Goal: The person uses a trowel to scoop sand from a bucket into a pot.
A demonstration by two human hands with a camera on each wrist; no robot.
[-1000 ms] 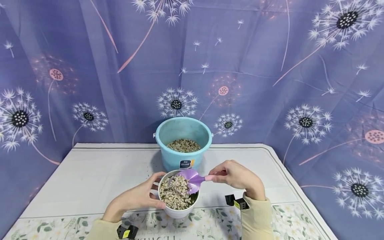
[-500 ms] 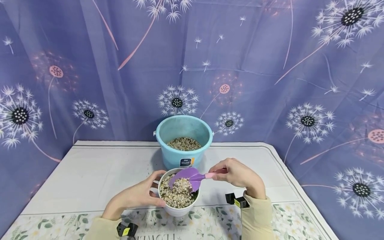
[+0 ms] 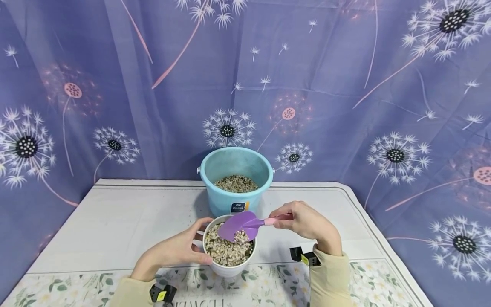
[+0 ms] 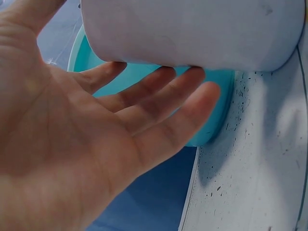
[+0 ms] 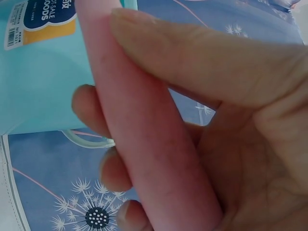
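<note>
A white flower pot full of pale, coarse grainy potting mix stands near the front of the table. My left hand holds its left side, with the thumb in front and the fingers behind; in the left wrist view the fingertips touch the pot wall. Over the pot's mouth is a purple trowel, its blade tilted and a little mix at its lower edge. My right hand grips the trowel's pink handle, thumb on top and fingers wrapped beneath.
Just behind the pot stands a light blue bucket, partly filled with similar mix. Dark crumbs dot the white table beside it. A purple-blue dandelion curtain surrounds the table's back and sides.
The trowel blade has tipped and risen slightly, and the heap under it has spread down into the pot. My left hand stays on the pot.
</note>
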